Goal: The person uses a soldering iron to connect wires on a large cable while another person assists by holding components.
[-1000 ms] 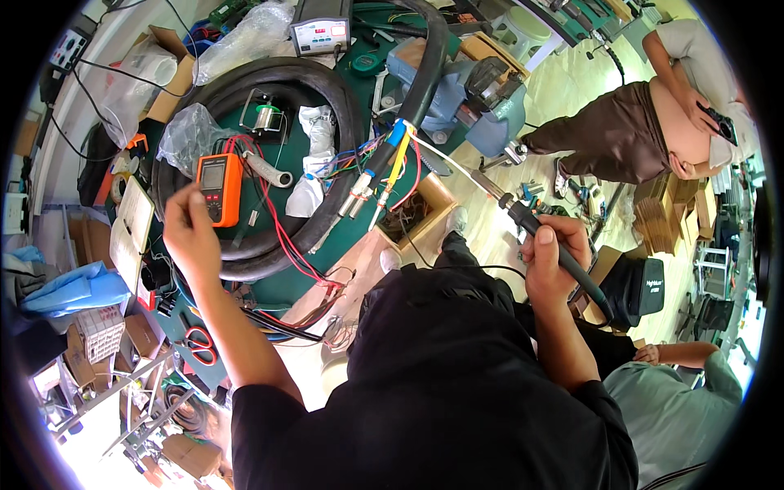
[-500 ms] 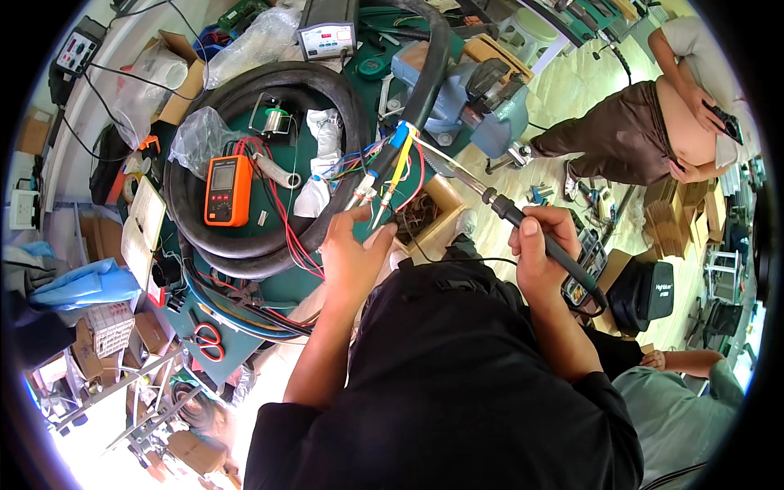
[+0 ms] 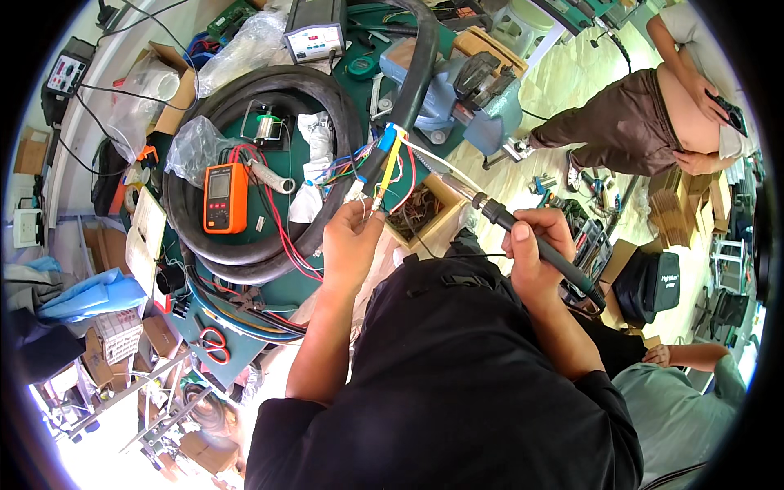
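Lettering (image 3: 667,280) on bag (image 3: 639,290) right of black-handled tool (image 3: 560,265)

Left hand (image 3: 353,245), centre: one. Right hand (image 3: 539,253), right of centre: one. Soldering iron (image 3: 500,216), right of centre: one. Multimeter (image 3: 225,198), left of centre: one. Thick cable coil (image 3: 245,269), left of centre: one. Solder spool (image 3: 267,128), upper left: one. Control boxes (image 3: 316,39): two, one top centre, one upper left. Vise (image 3: 498,126), upper centre: one. Scissors (image 3: 214,346), lower left: one pair. Black bag (image 3: 645,286), right: one. Other people (image 3: 608,122), right: two.
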The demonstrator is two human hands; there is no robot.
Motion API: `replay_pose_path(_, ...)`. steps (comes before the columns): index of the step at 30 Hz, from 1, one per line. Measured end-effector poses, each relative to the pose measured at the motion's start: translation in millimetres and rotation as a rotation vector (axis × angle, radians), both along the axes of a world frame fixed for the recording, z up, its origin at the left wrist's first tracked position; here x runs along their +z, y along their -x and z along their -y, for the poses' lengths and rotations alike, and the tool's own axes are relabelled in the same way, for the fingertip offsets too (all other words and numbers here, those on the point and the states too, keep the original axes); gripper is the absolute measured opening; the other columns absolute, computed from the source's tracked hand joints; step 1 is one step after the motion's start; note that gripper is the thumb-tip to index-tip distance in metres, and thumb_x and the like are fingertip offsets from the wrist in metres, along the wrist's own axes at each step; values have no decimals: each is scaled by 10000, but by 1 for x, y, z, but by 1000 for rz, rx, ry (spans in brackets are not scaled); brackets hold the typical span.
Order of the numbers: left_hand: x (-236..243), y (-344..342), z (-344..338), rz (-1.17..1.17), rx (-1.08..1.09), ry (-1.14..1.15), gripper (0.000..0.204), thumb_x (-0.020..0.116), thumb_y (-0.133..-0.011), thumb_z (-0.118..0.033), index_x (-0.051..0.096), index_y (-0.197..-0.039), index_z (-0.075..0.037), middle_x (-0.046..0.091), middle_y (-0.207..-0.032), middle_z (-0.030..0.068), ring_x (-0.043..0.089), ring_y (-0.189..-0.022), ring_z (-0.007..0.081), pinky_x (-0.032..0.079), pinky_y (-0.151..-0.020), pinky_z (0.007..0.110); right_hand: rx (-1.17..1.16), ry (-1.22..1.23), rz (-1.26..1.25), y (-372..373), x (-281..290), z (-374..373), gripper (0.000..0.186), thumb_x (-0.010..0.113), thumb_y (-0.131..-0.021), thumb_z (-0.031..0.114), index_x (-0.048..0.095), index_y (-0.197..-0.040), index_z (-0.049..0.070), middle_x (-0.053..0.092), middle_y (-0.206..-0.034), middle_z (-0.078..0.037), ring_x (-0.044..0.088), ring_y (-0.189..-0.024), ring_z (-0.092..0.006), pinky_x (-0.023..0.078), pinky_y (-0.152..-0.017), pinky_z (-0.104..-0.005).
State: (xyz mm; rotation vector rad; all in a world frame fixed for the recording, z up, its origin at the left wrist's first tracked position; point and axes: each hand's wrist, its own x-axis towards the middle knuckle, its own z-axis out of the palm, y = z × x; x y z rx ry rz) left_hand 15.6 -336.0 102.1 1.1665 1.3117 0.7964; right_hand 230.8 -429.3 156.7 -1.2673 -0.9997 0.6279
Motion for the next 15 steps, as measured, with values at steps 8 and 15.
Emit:
replay_pose_path(8, -3, -7, -2, -269, 28, -65, 327, 674, -810, -208, 633, -982, 67, 683, -874, 147, 627, -740, 157, 487, -692, 300, 3, 5, -11, 1, -2, -1, 194, 592, -907, 150, 510, -950, -21, 550, -652, -45, 499, -529, -66, 398, -486, -197)
replay_pose_path(15, -7, -8, -3, -291, 42, -80, 332, 681, -799, -223, 649, -968, 61, 683, -838, 154, 630, -727, 174, 486, -689, 302, 17, 10, 2, 1, -7, -2, 183, 591, -904, 134, 510, -952, -24, 551, -653, -45, 502, -532, -67, 406, -492, -199)
